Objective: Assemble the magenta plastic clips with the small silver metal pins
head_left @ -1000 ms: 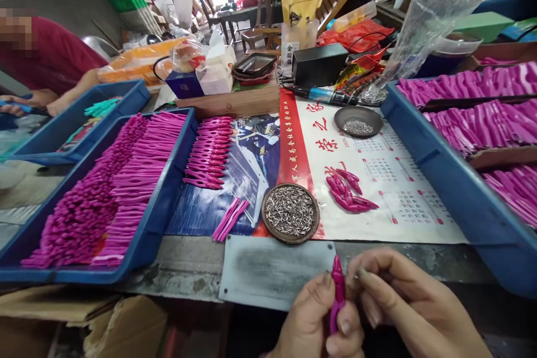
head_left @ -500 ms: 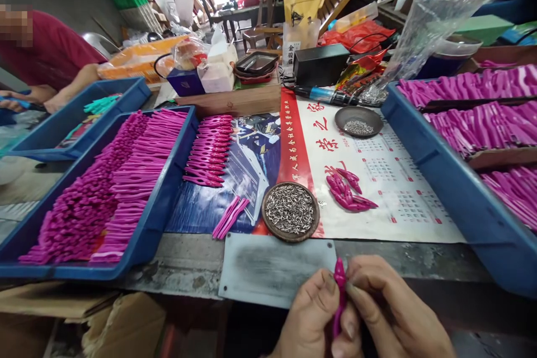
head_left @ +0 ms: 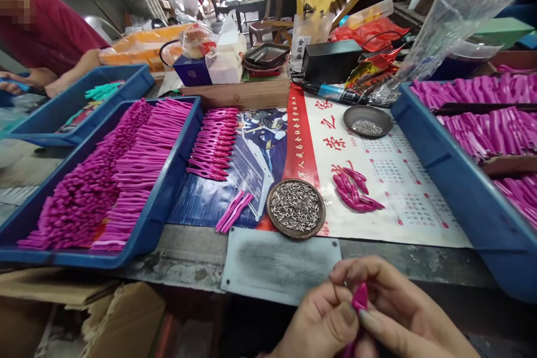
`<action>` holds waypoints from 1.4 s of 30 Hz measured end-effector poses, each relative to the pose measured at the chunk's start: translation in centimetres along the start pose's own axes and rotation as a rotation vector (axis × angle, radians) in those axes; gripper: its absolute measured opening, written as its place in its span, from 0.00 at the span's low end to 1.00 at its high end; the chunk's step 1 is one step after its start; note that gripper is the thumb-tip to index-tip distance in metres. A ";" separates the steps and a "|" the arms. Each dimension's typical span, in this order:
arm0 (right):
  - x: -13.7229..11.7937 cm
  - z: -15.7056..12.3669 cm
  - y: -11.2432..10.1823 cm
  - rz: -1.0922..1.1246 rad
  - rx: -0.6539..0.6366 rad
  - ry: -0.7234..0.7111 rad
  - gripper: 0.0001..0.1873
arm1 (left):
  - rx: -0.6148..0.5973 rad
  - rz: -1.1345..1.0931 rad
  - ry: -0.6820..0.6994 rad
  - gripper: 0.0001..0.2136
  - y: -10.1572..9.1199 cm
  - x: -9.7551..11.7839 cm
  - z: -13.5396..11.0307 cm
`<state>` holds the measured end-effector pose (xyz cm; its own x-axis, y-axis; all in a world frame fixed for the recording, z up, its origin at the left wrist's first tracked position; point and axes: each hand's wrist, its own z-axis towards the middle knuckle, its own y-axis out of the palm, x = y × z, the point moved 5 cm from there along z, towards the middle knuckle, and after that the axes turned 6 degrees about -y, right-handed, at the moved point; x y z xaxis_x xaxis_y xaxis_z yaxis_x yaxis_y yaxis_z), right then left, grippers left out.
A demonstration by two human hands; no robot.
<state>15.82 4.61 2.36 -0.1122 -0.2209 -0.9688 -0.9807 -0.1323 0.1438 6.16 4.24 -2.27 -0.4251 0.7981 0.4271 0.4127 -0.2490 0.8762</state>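
My left hand [head_left: 325, 321] and right hand [head_left: 405, 313], both nearly closed, pinch one pink clip [head_left: 360, 295] near one grey plate [head_left: 281, 263]. I count two round dishes [head_left: 272, 224] and three blue trays [head_left: 440, 179].

The calendar sheet [head_left: 364, 229] reads "荣之家", a white label [head_left: 300, 50] "金骏眉".
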 end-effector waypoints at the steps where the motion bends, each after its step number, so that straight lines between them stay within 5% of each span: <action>1: -0.2 0.3 0.1 -0.003 -0.044 0.024 0.08 | 0.008 0.003 -0.008 0.16 -0.1 0.0 0.0; 5: -1.8 2.3 0.1 -0.279 -0.166 -0.041 0.13 | 0.017 -0.072 -0.002 0.16 -0.4 0.5 -0.2; 11: -5.0 8.3 0.3 -1.101 -0.091 -0.395 0.07 | -0.017 -0.223 0.037 0.13 -0.8 1.8 -1.4; 16: -4.3 12.6 2.3 -1.523 -0.212 -0.393 0.06 | 0.065 -0.270 0.018 0.13 -2.0 2.6 -3.1; 26: -4.6 12.3 2.4 -1.400 -0.158 -0.490 0.10 | 0.033 -0.450 -0.125 0.13 -1.4 3.4 -3.4; 29: -5.3 10.9 2.1 -1.296 -0.118 -0.524 0.11 | 0.041 -0.499 -0.135 0.13 -1.2 3.4 -3.1; 35: -5.9 6.6 1.1 -0.687 -0.102 -0.449 0.09 | 0.054 -0.528 -0.171 0.13 -1.0 3.3 -2.9; 42: -5.1 3.0 1.1 -0.626 0.023 -0.445 0.06 | 0.124 -0.440 -0.265 0.19 -0.9 2.8 -2.7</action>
<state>14.88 8.44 6.82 0.4160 0.2992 -0.8587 -0.8852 -0.0829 -0.4577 2.47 5.24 -1.23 -0.3680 0.9279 -0.0601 0.3406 0.1946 0.9199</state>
